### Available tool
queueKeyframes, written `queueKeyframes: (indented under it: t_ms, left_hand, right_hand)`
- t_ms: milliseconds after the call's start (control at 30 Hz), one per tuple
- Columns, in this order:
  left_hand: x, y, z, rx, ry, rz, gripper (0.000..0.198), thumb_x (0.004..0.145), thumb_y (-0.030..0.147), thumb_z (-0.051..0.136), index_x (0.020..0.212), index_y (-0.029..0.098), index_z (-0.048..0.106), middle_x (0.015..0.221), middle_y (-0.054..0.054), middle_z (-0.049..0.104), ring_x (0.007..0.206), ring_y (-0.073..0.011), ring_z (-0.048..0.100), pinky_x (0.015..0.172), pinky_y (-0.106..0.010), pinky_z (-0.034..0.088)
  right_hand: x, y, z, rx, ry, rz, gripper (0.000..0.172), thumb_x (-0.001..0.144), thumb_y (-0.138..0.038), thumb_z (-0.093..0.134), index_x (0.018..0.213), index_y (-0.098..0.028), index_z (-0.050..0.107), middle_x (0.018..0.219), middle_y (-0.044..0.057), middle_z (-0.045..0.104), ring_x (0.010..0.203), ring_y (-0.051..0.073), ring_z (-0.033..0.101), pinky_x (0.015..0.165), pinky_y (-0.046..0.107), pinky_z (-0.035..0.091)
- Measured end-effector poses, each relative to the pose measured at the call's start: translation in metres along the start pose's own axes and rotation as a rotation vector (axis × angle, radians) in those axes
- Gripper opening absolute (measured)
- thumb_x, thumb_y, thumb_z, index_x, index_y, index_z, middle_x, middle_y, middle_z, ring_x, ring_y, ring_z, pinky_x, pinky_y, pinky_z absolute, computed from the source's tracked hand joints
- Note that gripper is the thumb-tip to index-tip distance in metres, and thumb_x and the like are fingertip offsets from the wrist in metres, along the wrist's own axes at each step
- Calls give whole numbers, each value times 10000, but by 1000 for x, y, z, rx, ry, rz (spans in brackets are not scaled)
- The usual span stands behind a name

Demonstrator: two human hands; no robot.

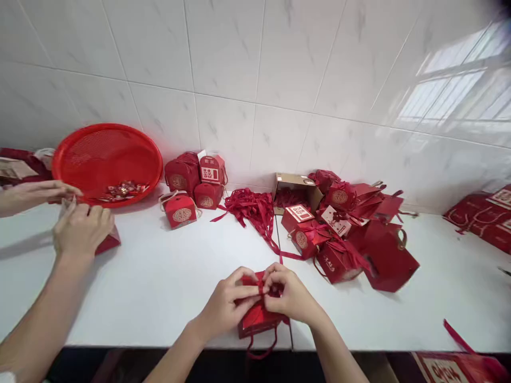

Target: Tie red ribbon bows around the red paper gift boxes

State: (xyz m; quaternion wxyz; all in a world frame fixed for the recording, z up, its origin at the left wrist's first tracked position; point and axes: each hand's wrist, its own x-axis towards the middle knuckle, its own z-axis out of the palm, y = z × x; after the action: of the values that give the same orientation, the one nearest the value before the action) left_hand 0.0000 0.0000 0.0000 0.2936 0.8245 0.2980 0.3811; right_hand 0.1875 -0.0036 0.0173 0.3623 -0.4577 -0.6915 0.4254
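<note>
A small red gift box [255,321] sits at the table's front edge, its cord handle [266,352] hanging over the side. On top of it is a red ribbon [261,288], partly covered by my fingers. My left hand [229,300] pinches the ribbon from the left, its fingers stretched across the box top. From the right, my right hand [290,296] pinches the ribbon between thumb and fingers. The fingertips nearly meet over the middle of the box. Exactly how the ribbon is looped there is hidden.
A heap of red ribbons [251,210] lies beside an open cardboard box [297,187]. Red gift boxes [301,238] are piled at right, others [180,211] stacked at back left. A red basket [107,133] holds sweets [124,190]. A co-worker's hands [83,226] handle a box at left.
</note>
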Motion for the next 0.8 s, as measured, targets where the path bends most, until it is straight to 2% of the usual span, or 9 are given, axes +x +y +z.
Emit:
queueKeyframes:
  t_ms: [100,233,333,433,500,567,667,733,800]
  left_hand:
    - [4,0,-5,31,-44,-37,182,845,113,541,827,218,689,958,-39,550,846,-137,599,766,-245,491]
    - [5,5,-25,137,-80,-188,163,878,161,477,811,206,618,1013,-43,557,848,-150,588,790,-283,490]
    - [3,7,-33,169,-54,-259,142,900,243,454,842,211,579,1164,-69,512,1092,-210,517,942,-360,441]
    - [3,4,-26,70,-65,-287,194,924,306,414,854,209,567,1325,-86,428,1263,-235,390,1011,-391,394]
    - [4,1,-21,37,-120,-288,265,939,333,378,814,204,572,1358,-78,418,1285,-237,364,1022,-401,380]
    - [5,-2,-20,112,-152,-259,314,945,337,365,766,203,585,1327,-64,457,1289,-249,340,1046,-449,328]
    - [7,-1,-25,292,-87,-202,298,923,326,417,708,197,576,1261,-60,505,1285,-288,302,1051,-535,236]
    - [7,2,-29,253,-61,-167,268,908,324,448,696,191,545,1265,-64,503,1270,-281,324,1039,-504,266]
    - [7,5,-31,122,-79,-137,259,910,330,443,704,191,519,1298,-66,485,1243,-249,376,1016,-433,327]
  right_hand:
    - [-2,0,-3,-57,-23,-32,107,594,-69,585,612,-174,577,882,23,537,743,136,553,619,236,427]
    - [-8,0,-18,-217,56,-36,142,604,-61,555,566,-185,499,856,22,545,794,160,552,702,276,429]
    - [-11,1,-26,-335,118,-47,140,621,-76,560,595,-193,488,914,36,557,921,200,541,835,337,406]
    - [-13,3,-26,-380,144,-90,125,680,-111,548,620,-198,481,1011,57,563,1023,225,521,909,384,365]
    - [-14,5,-24,-415,182,-105,158,713,-130,535,599,-197,449,1038,65,564,1046,235,514,915,405,348]
    - [-15,7,-23,-475,233,-106,189,703,-142,557,579,-194,424,1055,68,560,1068,253,499,920,431,327]
    - [-17,9,-23,-539,267,-107,176,649,-125,590,614,-198,433,1079,66,541,1085,269,476,927,449,310]
    - [-18,10,-23,-530,256,-117,165,643,-99,568,661,-205,444,1086,64,531,1086,259,474,930,442,317]
    - [-20,10,-23,-503,251,-123,173,645,-82,546,694,-211,443,1100,63,521,1095,252,471,936,436,322]
